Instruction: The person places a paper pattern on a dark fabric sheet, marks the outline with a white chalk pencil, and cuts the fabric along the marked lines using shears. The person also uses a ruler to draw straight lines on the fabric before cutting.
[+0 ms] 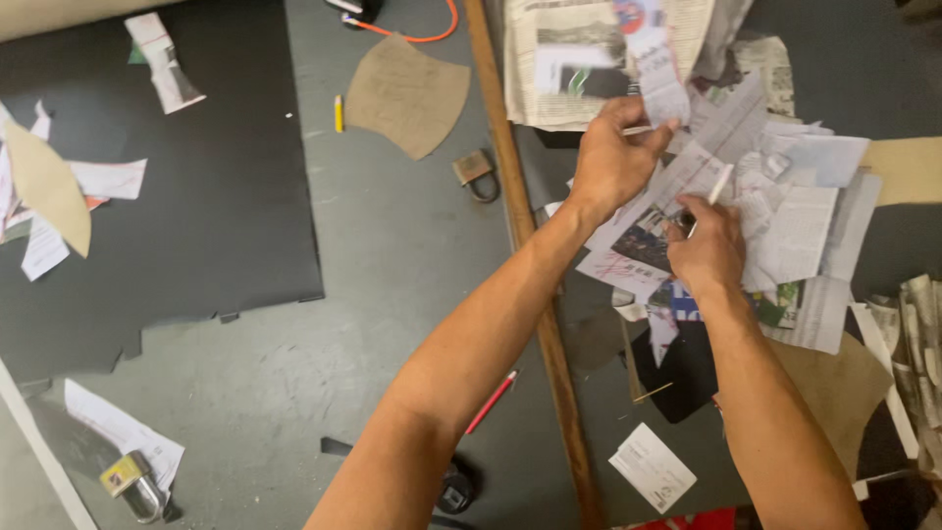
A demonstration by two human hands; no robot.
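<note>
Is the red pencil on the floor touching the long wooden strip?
Apart. The head view shows bare grey floor between the red pencil and the long wooden strip.

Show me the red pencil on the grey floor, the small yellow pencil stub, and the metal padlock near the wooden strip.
Red pencil (492,401), head view, middle of its shaft.
Small yellow pencil stub (339,113), head view, middle of its body.
Metal padlock (473,168), head view, flat face of its body.

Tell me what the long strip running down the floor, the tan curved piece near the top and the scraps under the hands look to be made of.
Long strip: probably wood, brown with a dull, worn finish. Tan curved piece: looks like cardboard or thick paper, flat and matte with cleanly cut edges. Scraps: thin paper, mostly printed newsprint, creased and torn. The left hand pinches one; the right hand holds a white pen-like stick.
</note>
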